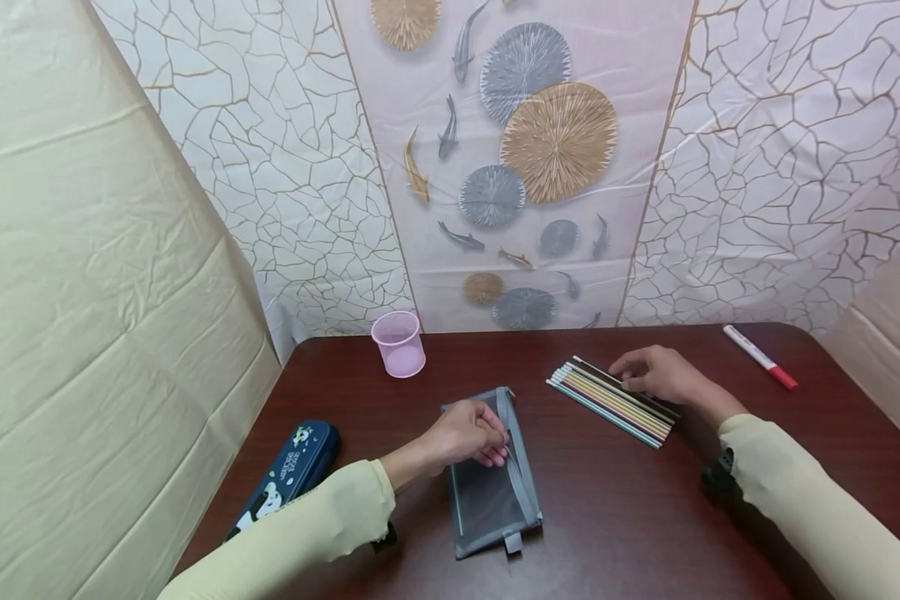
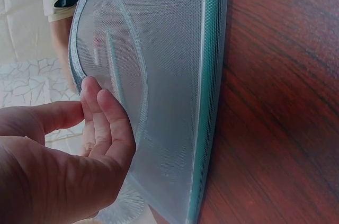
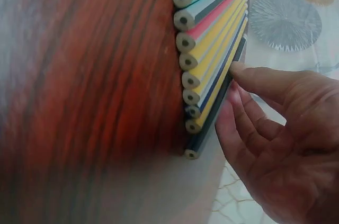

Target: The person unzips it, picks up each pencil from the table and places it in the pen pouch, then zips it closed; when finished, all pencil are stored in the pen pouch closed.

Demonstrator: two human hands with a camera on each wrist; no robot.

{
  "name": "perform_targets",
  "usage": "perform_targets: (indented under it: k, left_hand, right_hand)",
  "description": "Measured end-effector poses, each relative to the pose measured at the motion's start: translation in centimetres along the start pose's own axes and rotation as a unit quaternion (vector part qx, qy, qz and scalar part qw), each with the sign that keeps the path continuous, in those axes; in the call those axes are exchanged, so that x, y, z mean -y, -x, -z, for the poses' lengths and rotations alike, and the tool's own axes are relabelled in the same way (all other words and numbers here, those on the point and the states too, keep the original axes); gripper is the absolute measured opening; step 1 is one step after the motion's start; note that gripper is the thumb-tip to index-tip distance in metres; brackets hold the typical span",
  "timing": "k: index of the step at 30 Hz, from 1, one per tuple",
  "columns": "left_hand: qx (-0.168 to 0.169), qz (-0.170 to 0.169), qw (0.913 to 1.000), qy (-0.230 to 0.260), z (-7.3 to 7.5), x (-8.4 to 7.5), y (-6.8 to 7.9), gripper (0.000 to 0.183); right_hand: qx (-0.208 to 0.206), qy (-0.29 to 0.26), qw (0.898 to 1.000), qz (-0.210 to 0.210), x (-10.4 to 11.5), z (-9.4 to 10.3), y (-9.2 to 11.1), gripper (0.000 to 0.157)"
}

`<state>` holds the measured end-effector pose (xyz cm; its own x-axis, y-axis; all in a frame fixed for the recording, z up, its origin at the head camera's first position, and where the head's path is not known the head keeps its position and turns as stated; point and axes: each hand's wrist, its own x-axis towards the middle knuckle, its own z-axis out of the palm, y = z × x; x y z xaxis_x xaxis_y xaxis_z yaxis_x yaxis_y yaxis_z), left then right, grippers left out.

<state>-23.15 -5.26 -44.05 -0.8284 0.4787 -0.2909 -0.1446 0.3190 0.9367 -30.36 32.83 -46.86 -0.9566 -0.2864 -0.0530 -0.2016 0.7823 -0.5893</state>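
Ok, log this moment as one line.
left hand: holds grey mesh pouch | right hand: touches black pencil | teal pencil: inside pouch

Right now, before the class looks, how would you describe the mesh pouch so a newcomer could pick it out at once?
Start at the dark reddish-brown table and find the person's left hand. At that hand is a flat grey pouch. Unlike the dark blue panda case, its see-through mesh shows a green pencil inside.

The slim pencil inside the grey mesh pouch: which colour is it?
The slim pencil is green, clearest in the left wrist view.
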Motion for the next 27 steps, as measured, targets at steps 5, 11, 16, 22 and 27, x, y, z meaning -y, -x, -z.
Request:
perform_targets:
  k: [5, 11, 16, 22, 27]
  left_hand:
    - [0.0, 0.001, 1.0, 0.0, 0.0, 0.1, 0.1, 0.007]
    - [0.001, -0.002, 1.0, 0.0, 0.0, 0.0, 0.2, 0.006]
    - [-0.001, 0.0, 1.0, 0.002, 0.0, 0.0, 0.3, 0.007]
    - [-0.005, 0.001, 1.0, -0.001, 0.1, 0.0, 0.3, 0.009]
    - [-0.005, 0.002, 1.0, -0.006, 0.2, -0.2, 0.3, 0.006]
  right_hand:
    - [-0.005, 0.063, 0.998, 0.01, 0.2, 0.1, -0.6, 0.024]
    - [-0.007, 0.08, 0.997, 0.009, -0.1, 0.0, -0.8, 0.024]
    - [-0.01, 0.071, 0.997, 0.009, -0.6, 0.0, -0.8, 0.025]
    - [-0.015, 0.061, 0.998, -0.018, -0.4, 0.4, -0.4, 0.027]
    - [-0.028, 0.066, 0.997, -0.017, 0.3, 0.8, -0.1, 0.028]
